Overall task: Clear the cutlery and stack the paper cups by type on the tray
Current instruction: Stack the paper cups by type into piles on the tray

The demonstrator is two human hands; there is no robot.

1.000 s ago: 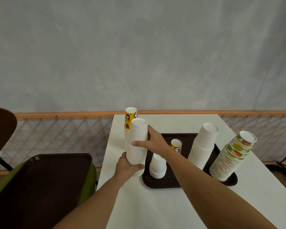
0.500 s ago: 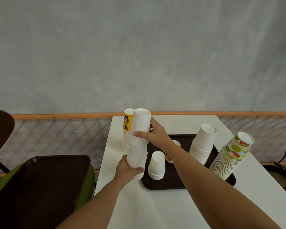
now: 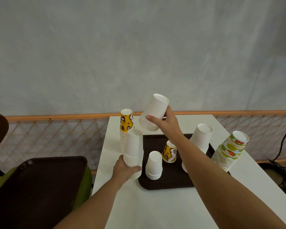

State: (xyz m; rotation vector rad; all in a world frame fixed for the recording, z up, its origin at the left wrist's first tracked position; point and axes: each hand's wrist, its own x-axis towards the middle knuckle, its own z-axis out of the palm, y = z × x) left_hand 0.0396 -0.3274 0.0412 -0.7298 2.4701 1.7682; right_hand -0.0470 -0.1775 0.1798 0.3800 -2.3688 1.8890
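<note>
The right hand [image 3: 165, 124] is clamped on a short white stack [image 3: 153, 113], lifted and tilted above the far edge of the tray [image 3: 170, 184]. The left hand [image 3: 125, 169] is clamped on the lower white stack [image 3: 133, 149], which stands upright just beside the tray's left edge, above the bench [image 3: 155, 209]. To do this step well, I think the lifted cups should go straight down over a matching white stack, with rims level, not pressed hard. The cups are plain white paper, upside down and nested. The other white stacks on the tray look similar; I cannot tell if the size matches.
</note>
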